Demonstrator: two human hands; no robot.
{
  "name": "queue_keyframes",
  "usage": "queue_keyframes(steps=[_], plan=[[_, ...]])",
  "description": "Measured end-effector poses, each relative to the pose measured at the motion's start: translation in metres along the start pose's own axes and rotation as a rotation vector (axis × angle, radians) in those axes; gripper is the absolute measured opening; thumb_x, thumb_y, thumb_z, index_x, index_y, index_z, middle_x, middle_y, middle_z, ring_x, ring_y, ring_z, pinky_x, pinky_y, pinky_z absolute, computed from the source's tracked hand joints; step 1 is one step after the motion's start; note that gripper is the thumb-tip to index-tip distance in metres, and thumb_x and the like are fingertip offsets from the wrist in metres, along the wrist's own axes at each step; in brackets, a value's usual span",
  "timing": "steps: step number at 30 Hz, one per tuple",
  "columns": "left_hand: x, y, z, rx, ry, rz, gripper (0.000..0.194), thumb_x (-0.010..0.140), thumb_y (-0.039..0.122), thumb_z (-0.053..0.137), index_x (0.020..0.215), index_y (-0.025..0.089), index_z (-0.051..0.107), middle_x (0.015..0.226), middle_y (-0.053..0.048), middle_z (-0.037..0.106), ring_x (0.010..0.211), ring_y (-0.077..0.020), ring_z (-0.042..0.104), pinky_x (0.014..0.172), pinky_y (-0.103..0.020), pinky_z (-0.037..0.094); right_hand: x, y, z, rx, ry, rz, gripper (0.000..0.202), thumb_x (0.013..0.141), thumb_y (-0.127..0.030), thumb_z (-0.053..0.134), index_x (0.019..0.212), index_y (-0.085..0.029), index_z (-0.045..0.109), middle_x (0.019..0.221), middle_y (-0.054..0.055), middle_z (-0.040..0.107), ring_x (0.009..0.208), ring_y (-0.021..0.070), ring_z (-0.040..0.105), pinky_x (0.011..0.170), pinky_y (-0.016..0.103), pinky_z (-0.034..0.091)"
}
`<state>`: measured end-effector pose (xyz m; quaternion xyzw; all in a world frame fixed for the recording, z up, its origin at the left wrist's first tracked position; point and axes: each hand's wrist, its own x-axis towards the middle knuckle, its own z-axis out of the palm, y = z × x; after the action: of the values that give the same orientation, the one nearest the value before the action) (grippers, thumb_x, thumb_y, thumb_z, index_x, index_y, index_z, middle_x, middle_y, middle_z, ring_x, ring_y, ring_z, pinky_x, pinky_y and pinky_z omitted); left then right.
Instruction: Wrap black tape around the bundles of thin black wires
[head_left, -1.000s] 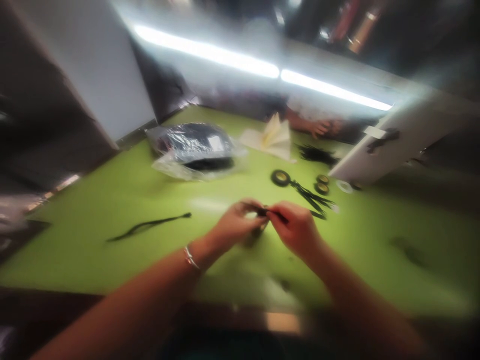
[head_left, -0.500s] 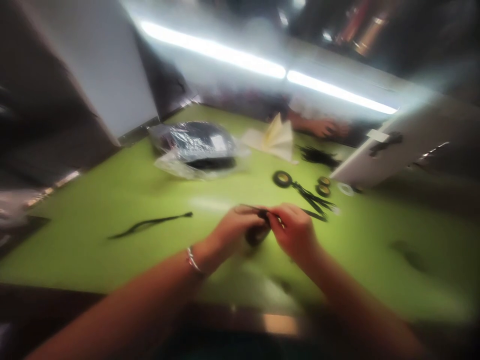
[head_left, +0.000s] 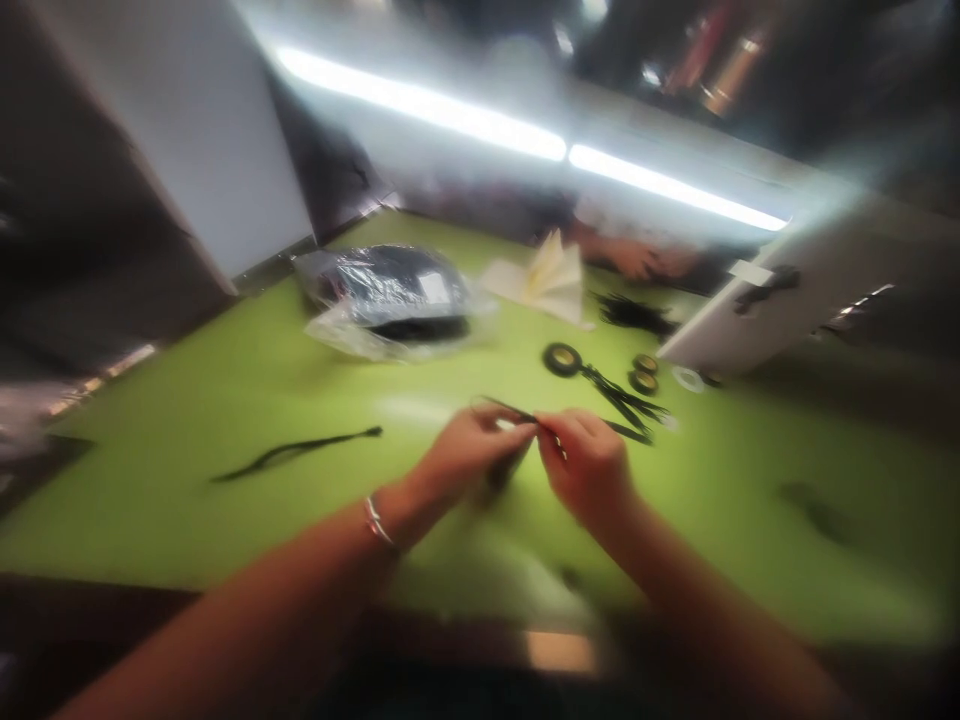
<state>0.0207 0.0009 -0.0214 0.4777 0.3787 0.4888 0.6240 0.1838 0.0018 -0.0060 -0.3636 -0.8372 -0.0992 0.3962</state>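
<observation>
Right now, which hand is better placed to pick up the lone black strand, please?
Probably the left hand: the lone black strand lies on that side, farther from the right hand. Both pinch a thin dark strip, though.

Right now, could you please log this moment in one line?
left hand: pinching thin black strand | right hand: pinching same strand | black cord: on green table | plastic bag: beyond both hands

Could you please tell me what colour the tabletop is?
The tabletop is bright yellowish green, seen best in the head view.
</observation>
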Motion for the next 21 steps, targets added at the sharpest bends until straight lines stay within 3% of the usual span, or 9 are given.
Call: queue_keyframes(steps=[3,8,12,16,21], plan=[[-0.001,-0.001,0.000,-0.057,-0.050,0.001,0.029,0.075,0.038,0.072,0.089,0.013,0.071,0.068,-0.004,0.065,0.059,-0.0138,0.058,0.060,-0.028,0.046,-0.001,0.002,0.000,0.005,-0.022,0.003,0.010,0.088,-0.013,0.054,0.090,-0.019,0.062,0.074,0.003,0.064,0.069,0.0161,0.058,0.065,0.028,0.048],[0.001,-0.008,-0.001,-0.163,0.009,-0.066,0.023,0.071,0.027,0.074,0.089,0.014,0.075,0.087,-0.007,0.071,0.074,-0.0153,0.062,0.071,-0.027,0.048,-0.002,0.006,0.001,-0.022,0.006,0.007,0.009,0.088,-0.014,0.055,0.090,-0.018,0.063,0.074,0.004,0.064,0.071,0.0162,0.058,0.066,0.028,0.048],[0.002,-0.012,-0.001,-0.213,0.073,-0.211,0.019,0.068,0.027,0.075,0.083,0.014,0.074,0.067,-0.002,0.067,0.055,-0.0099,0.054,0.055,-0.023,0.042,-0.005,0.008,0.006,-0.078,-0.018,-0.007,0.010,0.088,-0.014,0.054,0.090,-0.017,0.063,0.071,0.004,0.063,0.069,0.0164,0.055,0.065,0.028,0.047],[0.000,-0.008,-0.001,-0.219,0.085,-0.170,0.016,0.068,0.025,0.075,0.077,0.013,0.072,0.070,-0.002,0.065,0.061,-0.0100,0.054,0.058,-0.021,0.041,-0.009,0.010,0.012,-0.119,-0.034,-0.077,0.016,0.088,-0.009,0.054,0.100,-0.015,0.064,0.073,0.005,0.064,0.069,0.0165,0.053,0.065,0.028,0.047],[-0.004,-0.001,0.001,-0.221,0.146,-0.194,0.034,0.074,0.043,0.071,0.063,0.012,0.062,0.053,0.003,0.051,0.048,-0.0061,0.040,0.050,-0.021,0.033,-0.010,0.009,0.015,-0.140,-0.040,-0.136,0.022,0.086,-0.005,0.053,0.104,-0.011,0.063,0.076,0.006,0.066,0.071,0.0169,0.054,0.065,0.028,0.048]])
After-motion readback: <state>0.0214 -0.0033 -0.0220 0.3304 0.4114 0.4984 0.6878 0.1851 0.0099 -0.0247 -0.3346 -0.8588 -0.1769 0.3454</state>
